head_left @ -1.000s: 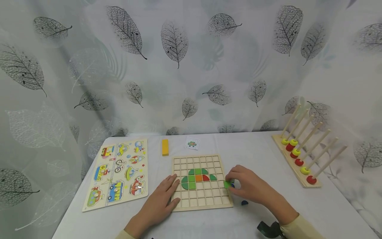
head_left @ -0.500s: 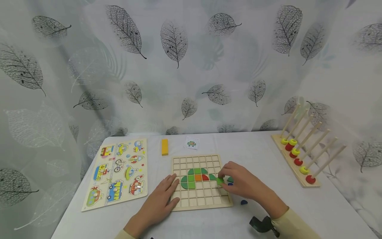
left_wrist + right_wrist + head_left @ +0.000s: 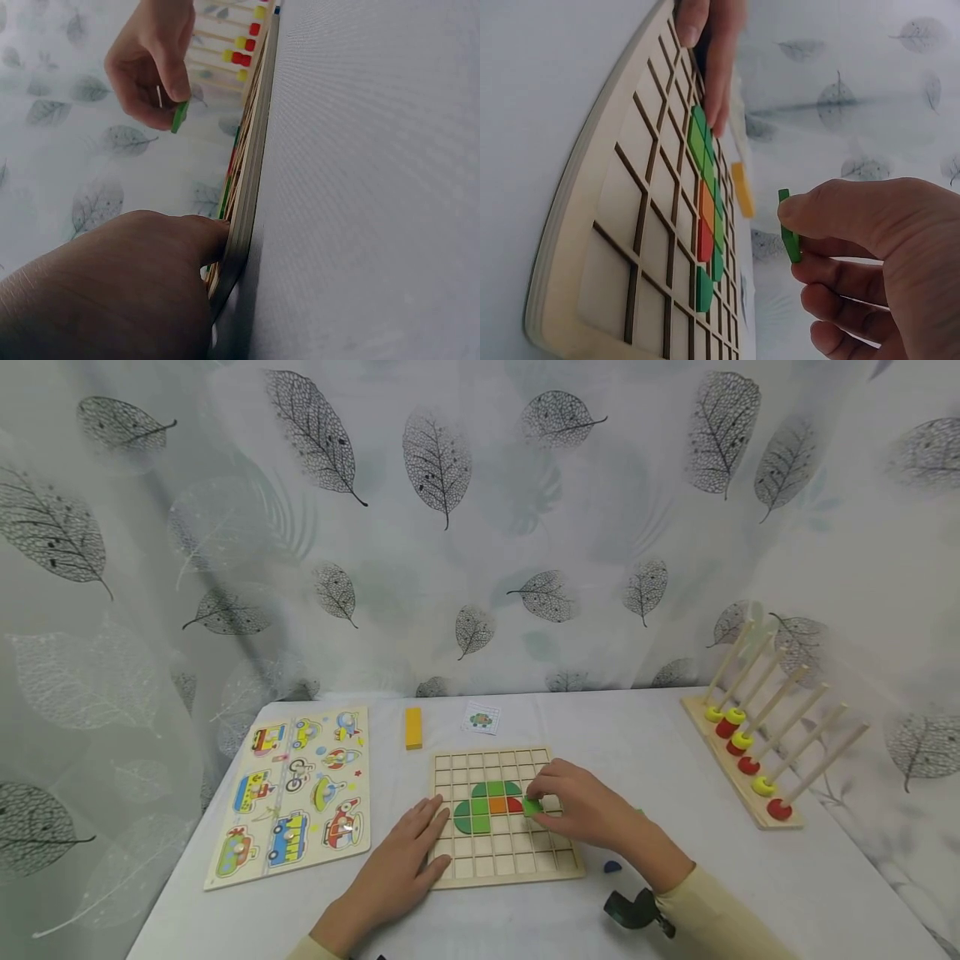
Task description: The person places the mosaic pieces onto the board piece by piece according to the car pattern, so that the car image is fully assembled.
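A wooden grid board lies on the white table with green, orange and red tiles set in its middle cells. My right hand pinches a small green tile between thumb and fingers, just above the board beside the red tile. The right wrist view shows that green tile held on edge, clear of the board. My left hand rests flat on the board's left edge, fingers straight. From the left wrist, the green tile hangs over the board's edge.
A vehicle peg puzzle lies at the left. A yellow block and a small picture card sit behind the board. A peg rack with red and yellow rings stands at the right. A blue piece lies right of the board.
My right hand has carried the green tile leftward from the board's right edge to over its middle cells. The left hand has stayed put.
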A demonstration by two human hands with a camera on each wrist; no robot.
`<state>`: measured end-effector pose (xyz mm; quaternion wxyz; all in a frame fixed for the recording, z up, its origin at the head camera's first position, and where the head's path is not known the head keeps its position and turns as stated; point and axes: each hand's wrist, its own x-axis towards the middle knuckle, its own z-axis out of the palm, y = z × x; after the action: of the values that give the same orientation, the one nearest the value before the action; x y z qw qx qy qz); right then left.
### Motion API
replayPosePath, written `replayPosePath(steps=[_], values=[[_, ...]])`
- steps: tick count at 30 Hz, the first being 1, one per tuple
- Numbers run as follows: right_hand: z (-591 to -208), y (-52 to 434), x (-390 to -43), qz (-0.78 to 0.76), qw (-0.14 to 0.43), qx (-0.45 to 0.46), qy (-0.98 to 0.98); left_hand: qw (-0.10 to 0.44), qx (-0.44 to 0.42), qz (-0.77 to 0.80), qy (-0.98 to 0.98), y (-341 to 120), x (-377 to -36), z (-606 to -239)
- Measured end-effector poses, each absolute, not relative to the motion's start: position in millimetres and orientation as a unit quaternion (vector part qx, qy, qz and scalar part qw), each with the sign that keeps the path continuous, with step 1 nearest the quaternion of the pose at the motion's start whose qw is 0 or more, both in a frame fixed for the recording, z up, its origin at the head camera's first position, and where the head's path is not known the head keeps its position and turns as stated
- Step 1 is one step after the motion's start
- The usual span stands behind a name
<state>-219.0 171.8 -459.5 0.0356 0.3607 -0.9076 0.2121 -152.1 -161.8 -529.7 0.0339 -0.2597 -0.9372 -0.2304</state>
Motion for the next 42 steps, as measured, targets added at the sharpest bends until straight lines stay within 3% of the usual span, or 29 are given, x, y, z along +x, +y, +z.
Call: replayPosePath(steps=[42], values=[[-493, 123, -226, 0.197, 0.001, 0.362, -0.911, 0.039, -0.262, -0.233, -0.936, -163, -153, -532]])
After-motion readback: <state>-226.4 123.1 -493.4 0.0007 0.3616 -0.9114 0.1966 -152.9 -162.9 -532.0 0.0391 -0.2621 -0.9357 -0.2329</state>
